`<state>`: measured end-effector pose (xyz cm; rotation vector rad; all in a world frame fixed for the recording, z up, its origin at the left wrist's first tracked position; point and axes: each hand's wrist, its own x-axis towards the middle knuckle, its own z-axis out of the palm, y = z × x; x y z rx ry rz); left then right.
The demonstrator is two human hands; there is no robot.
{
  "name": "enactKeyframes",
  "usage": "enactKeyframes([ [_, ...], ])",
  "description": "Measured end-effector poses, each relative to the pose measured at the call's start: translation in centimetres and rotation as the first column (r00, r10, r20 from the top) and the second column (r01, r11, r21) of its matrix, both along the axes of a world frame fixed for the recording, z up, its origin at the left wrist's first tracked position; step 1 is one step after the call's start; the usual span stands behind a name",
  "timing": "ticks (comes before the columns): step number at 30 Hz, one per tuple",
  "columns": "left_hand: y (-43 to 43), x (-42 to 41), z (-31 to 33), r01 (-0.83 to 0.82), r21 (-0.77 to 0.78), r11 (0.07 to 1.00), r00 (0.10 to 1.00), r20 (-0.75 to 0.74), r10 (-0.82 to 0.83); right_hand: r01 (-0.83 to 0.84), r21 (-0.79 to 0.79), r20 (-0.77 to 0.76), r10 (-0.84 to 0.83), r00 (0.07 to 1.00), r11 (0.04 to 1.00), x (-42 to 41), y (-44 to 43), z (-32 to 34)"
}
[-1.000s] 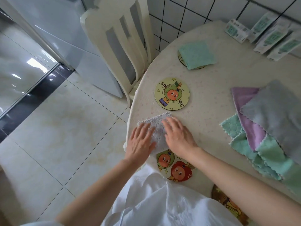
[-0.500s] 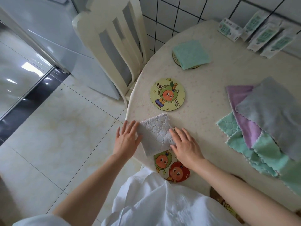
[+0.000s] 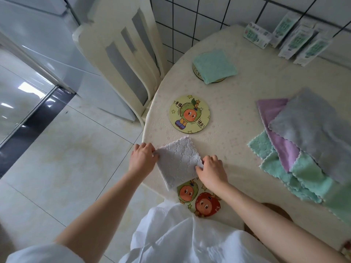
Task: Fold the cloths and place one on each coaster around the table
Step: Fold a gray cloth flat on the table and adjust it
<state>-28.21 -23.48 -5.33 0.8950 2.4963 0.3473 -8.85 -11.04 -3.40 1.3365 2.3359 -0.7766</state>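
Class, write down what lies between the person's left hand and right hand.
In the head view, the folded pale cloth lies between the left hand and right hand; each pinches an edge.

Chair (image 3: 98, 25), packets (image 3: 303, 40), wall (image 3: 190, 16).
Cream chair is standing on pale floor tiles (image 3: 57, 168); white-green packets are leaning along the tiled wall.
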Motion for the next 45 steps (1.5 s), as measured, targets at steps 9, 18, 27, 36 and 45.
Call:
enactKeyframes([
  [9,0.8,-0.1,0.7,-0.174,0.081,0.981,0.952,0.267,0.147,0.151,-0.213,-0.189,-0.192,0.963,0.965,0.5,0.3,0.5],
  [18,5.8,-4.9,4.0,-0.692,0.138,0.708,0.364,0.914,0.178,0.284,-0.383,-0.402,-0.435,0.805,0.879,-1.8,6.9,3.0],
  [27,13.9,-8.8,3.7,-0.774,0.158,0.614,0.373,0.897,0.239,0.526,-0.427,-0.379,-0.674,0.635,0.736,-7.5,13.9,0.8],
  [36,15.3,-9.6,0.8,-0.647,0.125,0.752,0.618,0.664,0.422,0.603,-0.307,-0.225,-0.672,0.706,0.736,-7.9,14.1,-1.8],
  [45,14.0,-9.7,1.4,-0.248,0.256,0.934,0.957,0.214,0.195,0.601,-0.235,-0.197,-0.642,0.740,0.764,-5.0,13.5,-0.6],
])
